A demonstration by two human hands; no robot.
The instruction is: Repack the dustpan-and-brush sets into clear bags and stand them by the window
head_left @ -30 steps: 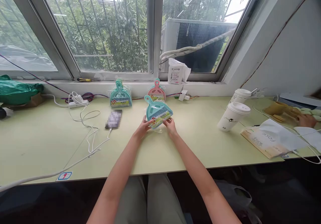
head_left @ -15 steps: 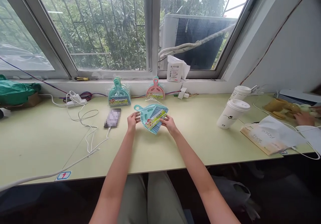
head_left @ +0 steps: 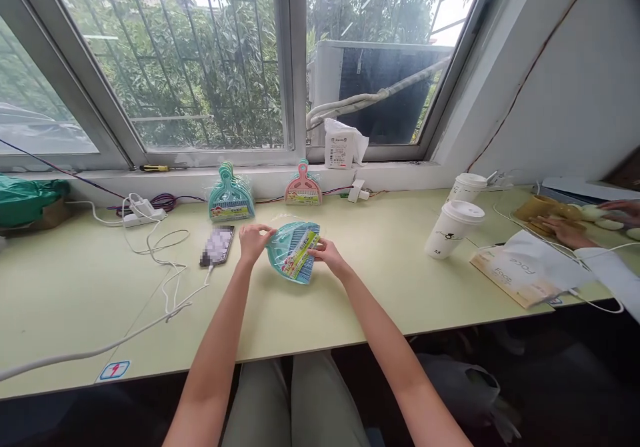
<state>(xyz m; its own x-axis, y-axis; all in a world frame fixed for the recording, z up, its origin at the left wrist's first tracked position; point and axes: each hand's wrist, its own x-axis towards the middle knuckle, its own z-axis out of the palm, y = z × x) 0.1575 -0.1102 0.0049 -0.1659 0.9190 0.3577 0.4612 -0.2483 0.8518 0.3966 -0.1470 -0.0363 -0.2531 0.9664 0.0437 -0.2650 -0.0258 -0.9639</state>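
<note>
A teal dustpan and brush set (head_left: 294,252) in clear plastic wrap is held tilted above the table, its yellow-green label facing me. My left hand (head_left: 255,241) is closed at its upper left, by the handle end, and covers the handle. My right hand (head_left: 329,256) pinches the set's right edge beside the label. Behind it, several wrapped teal dustpan sets (head_left: 231,195) lean together against the wall under the window. A pink dustpan set (head_left: 303,185) stands to their right.
A phone (head_left: 217,245) on a white cable lies to the left, near a power strip (head_left: 144,212). Right of my hands stand lidded paper cups (head_left: 455,230) and a tissue pack (head_left: 520,270). Another person's hands (head_left: 567,232) are at the far right. A tissue packet (head_left: 340,148) sits on the sill.
My left hand has moved up over the handle of the teal set, and the set has turned more upright. The view has shifted slightly. The other person's hands have come further into view.
</note>
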